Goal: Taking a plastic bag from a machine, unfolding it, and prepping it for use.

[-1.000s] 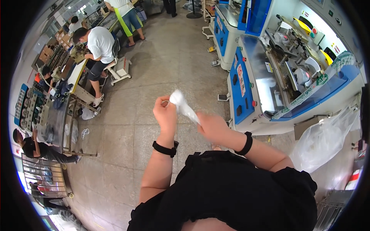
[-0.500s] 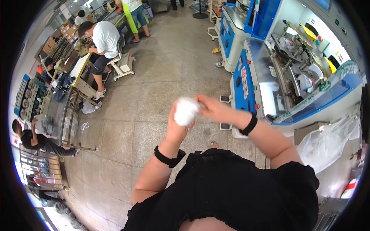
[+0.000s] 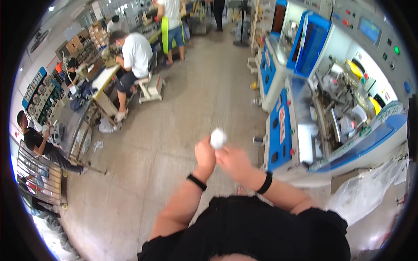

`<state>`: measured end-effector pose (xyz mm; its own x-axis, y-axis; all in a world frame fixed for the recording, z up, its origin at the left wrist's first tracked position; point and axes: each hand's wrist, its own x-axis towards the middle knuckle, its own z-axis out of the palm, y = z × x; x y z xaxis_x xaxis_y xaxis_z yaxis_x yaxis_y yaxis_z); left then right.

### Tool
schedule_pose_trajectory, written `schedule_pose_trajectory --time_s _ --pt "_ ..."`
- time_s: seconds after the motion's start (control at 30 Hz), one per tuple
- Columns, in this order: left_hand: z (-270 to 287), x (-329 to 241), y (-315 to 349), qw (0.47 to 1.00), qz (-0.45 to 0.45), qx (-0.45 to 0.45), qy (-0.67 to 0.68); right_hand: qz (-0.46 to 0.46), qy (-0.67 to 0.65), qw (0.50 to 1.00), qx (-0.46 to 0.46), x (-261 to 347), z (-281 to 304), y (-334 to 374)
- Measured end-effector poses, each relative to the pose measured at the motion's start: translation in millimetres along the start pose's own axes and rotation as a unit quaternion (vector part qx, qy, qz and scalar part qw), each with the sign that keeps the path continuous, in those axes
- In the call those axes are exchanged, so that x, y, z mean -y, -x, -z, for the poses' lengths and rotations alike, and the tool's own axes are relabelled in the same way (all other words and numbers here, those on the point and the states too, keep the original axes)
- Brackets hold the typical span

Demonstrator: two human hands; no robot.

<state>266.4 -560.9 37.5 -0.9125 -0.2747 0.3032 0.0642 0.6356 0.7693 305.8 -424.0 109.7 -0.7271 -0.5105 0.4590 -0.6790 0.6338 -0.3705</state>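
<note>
A small round white bundle (image 3: 218, 138), soft-looking and blurred, is held up in front of my chest; what exactly it is cannot be made out. My left hand (image 3: 204, 155) is closed, gripping the bundle from its left and lower side. Against its lower right edge, the bent fingers of my right hand (image 3: 235, 163) are pinched together, smeared by motion. The two hands nearly touch, and dark bands circle both wrists. Part of the bundle is hidden by the fingers.
Blue and white machines (image 3: 278, 135) line the right side, with clear plastic sheeting (image 3: 363, 191) below them. To the left are a metal-edged workbench (image 3: 80, 117), a seated person in a white shirt (image 3: 137, 54), a standing person in black (image 3: 37, 141) and a wire cart (image 3: 41, 174).
The white bundle looks smaller and more compact. My right hand has come down and in beside my left. The view has tilted up, showing more of the machines' upper panels.
</note>
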Motion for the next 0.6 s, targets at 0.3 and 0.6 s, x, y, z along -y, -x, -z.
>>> schedule_pose_trajectory --time_s 0.3,0.6 --pt "14 -23 24 0.95 0.083 0.114 0.278 -0.29 -0.456 0.841 -0.022 -23 10 -13" --pt "49 -37 13 0.846 0.135 0.113 0.503 -0.111 -0.342 0.93 -0.08 21 28 -9"
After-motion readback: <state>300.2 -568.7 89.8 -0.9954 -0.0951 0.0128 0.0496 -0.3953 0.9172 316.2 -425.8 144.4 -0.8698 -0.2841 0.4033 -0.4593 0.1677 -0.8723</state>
